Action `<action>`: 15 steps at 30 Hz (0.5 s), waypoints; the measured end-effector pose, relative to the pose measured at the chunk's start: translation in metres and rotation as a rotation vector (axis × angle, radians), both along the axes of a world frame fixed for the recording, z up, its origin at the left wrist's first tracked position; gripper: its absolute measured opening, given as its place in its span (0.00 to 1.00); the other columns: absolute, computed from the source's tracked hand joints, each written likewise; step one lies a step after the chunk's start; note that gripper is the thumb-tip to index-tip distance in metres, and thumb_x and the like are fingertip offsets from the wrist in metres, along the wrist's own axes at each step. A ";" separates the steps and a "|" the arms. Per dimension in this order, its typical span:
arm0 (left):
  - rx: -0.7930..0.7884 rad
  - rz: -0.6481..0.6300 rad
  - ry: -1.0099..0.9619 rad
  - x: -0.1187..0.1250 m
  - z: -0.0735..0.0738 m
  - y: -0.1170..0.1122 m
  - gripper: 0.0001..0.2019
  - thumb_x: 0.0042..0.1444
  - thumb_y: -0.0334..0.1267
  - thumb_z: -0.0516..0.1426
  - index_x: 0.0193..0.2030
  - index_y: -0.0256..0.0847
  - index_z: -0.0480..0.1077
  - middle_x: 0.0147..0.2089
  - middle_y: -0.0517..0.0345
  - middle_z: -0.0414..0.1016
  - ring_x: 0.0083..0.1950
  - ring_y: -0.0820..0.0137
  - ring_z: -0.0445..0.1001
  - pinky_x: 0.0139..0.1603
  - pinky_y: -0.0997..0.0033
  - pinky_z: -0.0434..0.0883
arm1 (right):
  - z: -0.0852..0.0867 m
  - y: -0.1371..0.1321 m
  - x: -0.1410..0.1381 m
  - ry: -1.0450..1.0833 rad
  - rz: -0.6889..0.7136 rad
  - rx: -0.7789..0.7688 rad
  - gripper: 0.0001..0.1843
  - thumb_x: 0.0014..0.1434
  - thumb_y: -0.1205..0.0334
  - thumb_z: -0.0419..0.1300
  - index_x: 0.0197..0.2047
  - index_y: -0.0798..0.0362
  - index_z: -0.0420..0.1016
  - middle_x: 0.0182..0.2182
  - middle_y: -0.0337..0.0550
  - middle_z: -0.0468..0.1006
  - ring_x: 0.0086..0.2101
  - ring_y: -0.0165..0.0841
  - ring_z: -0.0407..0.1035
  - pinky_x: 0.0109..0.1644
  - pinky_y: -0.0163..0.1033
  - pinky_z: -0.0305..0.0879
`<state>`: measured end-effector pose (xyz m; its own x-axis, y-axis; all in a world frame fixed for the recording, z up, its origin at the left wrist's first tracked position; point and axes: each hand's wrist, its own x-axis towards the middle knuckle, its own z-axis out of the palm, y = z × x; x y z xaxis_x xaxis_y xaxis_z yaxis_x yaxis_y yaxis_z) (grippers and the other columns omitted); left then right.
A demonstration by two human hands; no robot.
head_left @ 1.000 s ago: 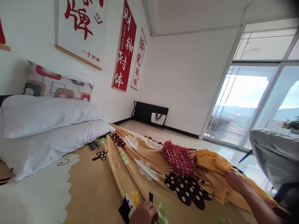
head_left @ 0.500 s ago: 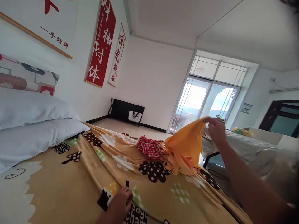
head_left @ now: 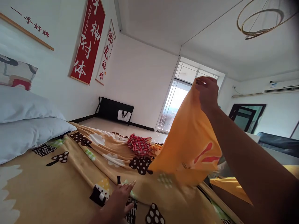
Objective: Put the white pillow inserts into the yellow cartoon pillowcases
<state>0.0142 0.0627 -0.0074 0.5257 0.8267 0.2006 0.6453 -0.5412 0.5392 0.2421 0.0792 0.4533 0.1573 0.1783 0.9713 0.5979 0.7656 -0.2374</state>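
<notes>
My right hand (head_left: 208,93) is raised at the right, its fingers pinched on the upper edge of an orange garment (head_left: 184,137) with a red print. The cloth hangs down in a spread sheet, and its lower part is blurred over the bed. My left hand (head_left: 120,199) hovers low over or rests on the tan patterned blanket (head_left: 70,183), fingers stretched out with nothing in them. A red plaid garment (head_left: 139,145) lies crumpled on the blanket, left of the hanging cloth. A bunched bit of orange fabric (head_left: 156,150) touches its right side.
White pillows (head_left: 35,133) are stacked at the left by the wall. A black folded frame (head_left: 114,109) with a white bag (head_left: 124,115) leans at the far wall. More yellow-orange cloth (head_left: 233,186) shows at the lower right. A ring lamp (head_left: 261,31) hangs overhead.
My right hand has lifted the orange garment higher and nearer, so more of it hangs open. My left hand's fingers have straightened from a curl. The view has turned to the right.
</notes>
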 end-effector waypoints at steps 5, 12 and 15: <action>-0.113 0.088 -0.245 0.002 -0.003 0.010 0.57 0.40 0.41 0.63 0.71 0.35 0.33 0.73 0.42 0.42 0.72 0.54 0.44 0.69 0.51 0.45 | 0.003 -0.011 -0.018 0.058 -0.041 0.004 0.17 0.54 0.74 0.56 0.48 0.67 0.72 0.54 0.55 0.62 0.46 0.27 0.67 0.53 0.36 0.60; -0.159 0.054 -0.725 -0.033 -0.011 0.044 0.39 0.42 0.56 0.61 0.60 0.39 0.64 0.41 0.53 0.72 0.44 0.61 0.71 0.52 0.60 0.67 | 0.014 -0.016 -0.021 0.064 -0.058 0.056 0.17 0.53 0.75 0.55 0.45 0.63 0.75 0.51 0.49 0.64 0.46 0.30 0.68 0.55 0.40 0.59; -0.208 0.010 -0.744 -0.043 -0.008 0.044 0.23 0.40 0.54 0.63 0.35 0.36 0.77 0.39 0.52 0.70 0.43 0.61 0.70 0.44 0.66 0.70 | 0.022 -0.016 -0.020 0.035 -0.009 0.098 0.16 0.49 0.77 0.56 0.42 0.59 0.76 0.47 0.43 0.66 0.45 0.30 0.69 0.55 0.41 0.61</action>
